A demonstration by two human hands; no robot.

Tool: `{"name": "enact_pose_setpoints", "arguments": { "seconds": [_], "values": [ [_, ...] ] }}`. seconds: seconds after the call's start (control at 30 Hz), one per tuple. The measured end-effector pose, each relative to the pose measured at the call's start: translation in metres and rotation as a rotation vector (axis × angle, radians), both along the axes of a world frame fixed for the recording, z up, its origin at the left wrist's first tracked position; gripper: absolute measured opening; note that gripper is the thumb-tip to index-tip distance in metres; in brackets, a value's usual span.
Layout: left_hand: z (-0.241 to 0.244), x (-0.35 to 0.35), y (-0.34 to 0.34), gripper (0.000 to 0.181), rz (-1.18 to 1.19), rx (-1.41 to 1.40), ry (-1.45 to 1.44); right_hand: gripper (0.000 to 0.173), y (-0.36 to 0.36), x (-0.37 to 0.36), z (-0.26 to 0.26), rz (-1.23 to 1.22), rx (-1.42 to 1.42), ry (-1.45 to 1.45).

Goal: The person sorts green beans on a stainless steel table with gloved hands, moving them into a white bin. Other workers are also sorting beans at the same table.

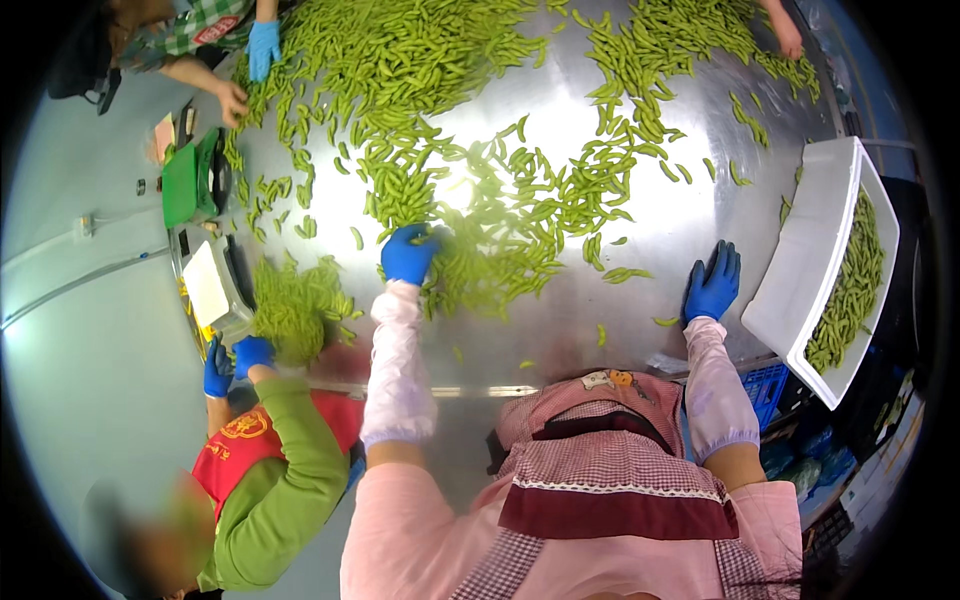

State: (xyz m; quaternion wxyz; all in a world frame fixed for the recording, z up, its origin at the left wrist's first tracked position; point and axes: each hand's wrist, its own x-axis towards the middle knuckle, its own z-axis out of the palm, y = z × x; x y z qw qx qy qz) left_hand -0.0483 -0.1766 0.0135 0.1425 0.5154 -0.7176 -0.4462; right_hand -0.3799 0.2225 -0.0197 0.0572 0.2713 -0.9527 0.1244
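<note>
My left hand, in a blue glove, curls over the left side of a loose spread of green edamame pods. Some green shows at its fingertips, but whether the fingers grip a pod is hidden. Pods just right of this hand look blurred. My right hand, also blue-gloved, lies palm down with fingers stretched out on the bare metal tabletop. Nothing is in it. A single pod lies just left of its wrist.
At the right edge, a white foam box holding many pods is tilted. A co-worker's blue-gloved hands are beside a pod pile at left. Other people's hands reach in at the far side, near a big heap. A green scale-like device stands left.
</note>
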Motion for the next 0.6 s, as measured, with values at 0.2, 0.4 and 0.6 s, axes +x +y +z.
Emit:
{"name": "enact_pose_setpoints", "arguments": {
  "seconds": [0.2,0.4,0.6],
  "values": [
    [0.028,0.060,0.033,0.024,0.384,0.850,1.305,0.059,0.003,0.000,-0.004,-0.003,-0.004,0.017],
    [0.000,0.129,0.073,0.022,0.464,0.948,1.366,0.058,0.005,0.001,-0.007,0.014,-0.023,0.032],
    [-0.040,0.176,0.141,0.012,0.232,0.656,0.313,0.058,0.005,0.002,-0.006,0.015,0.001,0.027]
  ]
}}
